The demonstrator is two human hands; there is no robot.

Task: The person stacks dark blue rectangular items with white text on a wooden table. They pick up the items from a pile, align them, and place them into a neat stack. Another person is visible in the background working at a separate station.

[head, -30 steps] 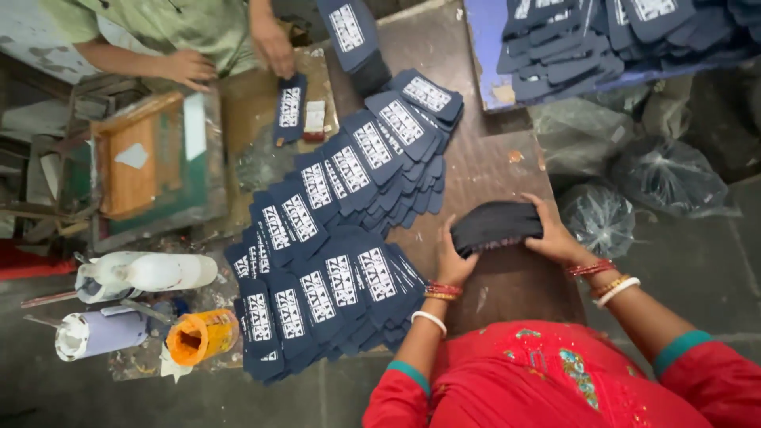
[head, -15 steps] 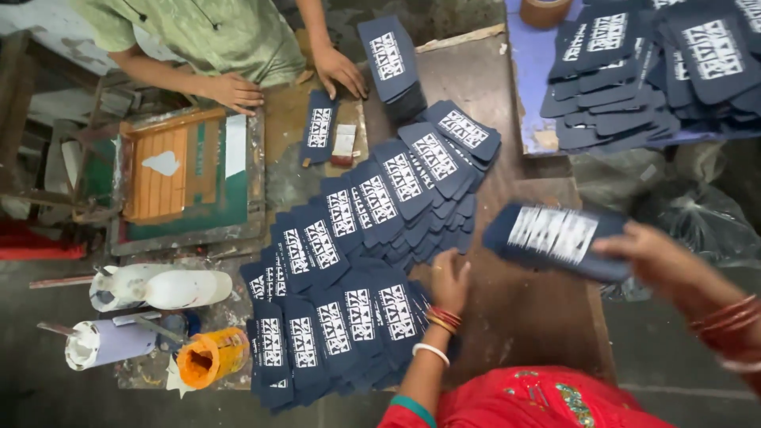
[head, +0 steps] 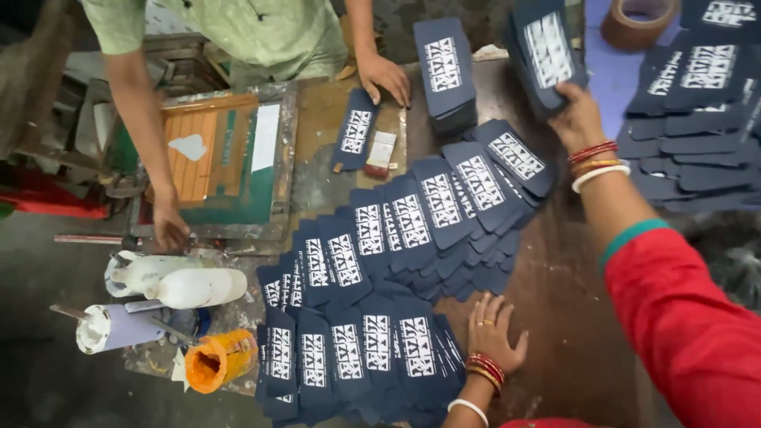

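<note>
An orange cup [head: 219, 358] with wet orange paint inside is seen at the table [head: 571, 333] edge. A stack of dark blue pieces [head: 547, 49], white-printed, is pinched by the right hand [head: 577, 119] above the table's far side. The left hand [head: 493, 331] is laid flat, fingers spread, beside the fanned blue pieces [head: 396, 254].

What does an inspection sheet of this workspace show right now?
Surface: stained brown wooden table.
Job's things: right hand lifts a stack of dark blue printed fabric pieces; left hand rests flat beside the fanned rows of matching pieces.
Clutter: orange paint cup, white bottles, brown tape roll.
Fingers: right curled on stack, left spread.
Cables: nothing seen.
Surroundings: another person's hand near the wooden printing screen frame.
</note>
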